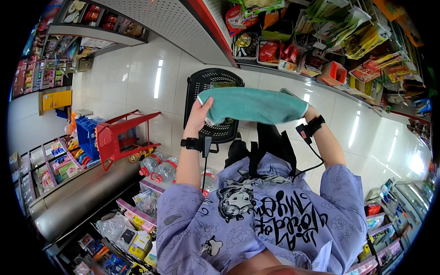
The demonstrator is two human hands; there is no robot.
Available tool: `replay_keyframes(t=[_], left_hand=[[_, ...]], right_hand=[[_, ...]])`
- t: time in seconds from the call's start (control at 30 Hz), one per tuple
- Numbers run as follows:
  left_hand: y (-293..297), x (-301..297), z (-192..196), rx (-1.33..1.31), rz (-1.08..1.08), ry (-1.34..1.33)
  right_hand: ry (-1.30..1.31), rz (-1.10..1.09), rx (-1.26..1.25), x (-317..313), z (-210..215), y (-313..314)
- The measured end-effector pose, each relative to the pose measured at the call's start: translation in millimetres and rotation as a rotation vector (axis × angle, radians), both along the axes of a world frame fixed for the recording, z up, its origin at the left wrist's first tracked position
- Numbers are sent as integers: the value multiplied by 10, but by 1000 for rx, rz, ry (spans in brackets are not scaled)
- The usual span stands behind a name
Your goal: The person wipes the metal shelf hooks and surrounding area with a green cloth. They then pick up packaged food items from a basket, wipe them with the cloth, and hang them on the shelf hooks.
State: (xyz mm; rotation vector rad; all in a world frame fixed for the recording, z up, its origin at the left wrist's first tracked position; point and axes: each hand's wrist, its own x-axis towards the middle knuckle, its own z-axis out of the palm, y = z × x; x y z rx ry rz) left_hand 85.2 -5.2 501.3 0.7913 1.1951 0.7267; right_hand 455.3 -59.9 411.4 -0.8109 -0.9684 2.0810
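Note:
A green cloth [254, 105] with pale edging is stretched sideways in front of me, held up between both hands. My left hand [199, 113] is closed on its left end, thumb on top. At the other end my right hand [311, 113] grips the edge by a white border; most of its fingers are hidden behind the fabric. Below and beyond the cloth stands a black perforated basket [189, 98], partly covered by it. Something green and see-through [222, 85] shows inside the basket. A dark strap with a small device sits on each wrist.
A red stool [120, 143] lies tipped on the left beside a blue crate [87, 134]. Large clear bottles [166, 169] stand near my left elbow. Shelves of packaged goods [337, 72] line the far right. A perforated shelf panel [174, 23] rises ahead, above pale floor tiles [117, 87].

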Motion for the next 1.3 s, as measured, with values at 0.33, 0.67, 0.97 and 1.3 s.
replay_keyframes(t=[0.33,0.67,0.97,1.3], left_hand=[[-258,-1273,-69,93,-205,101],[-706,-2136,-9,23,-6,-213],[-909,-2350,-111,393,-456,464],[-854,-2482,-280,168,-549,331]], right_hand=[[278,-487,-641,-1160,339,-610],[0,-418,-745,-1804,413,-1053],[-1175,206,153,-2333,818,-1306],[-751,206,1,-2158,642,-1430]])
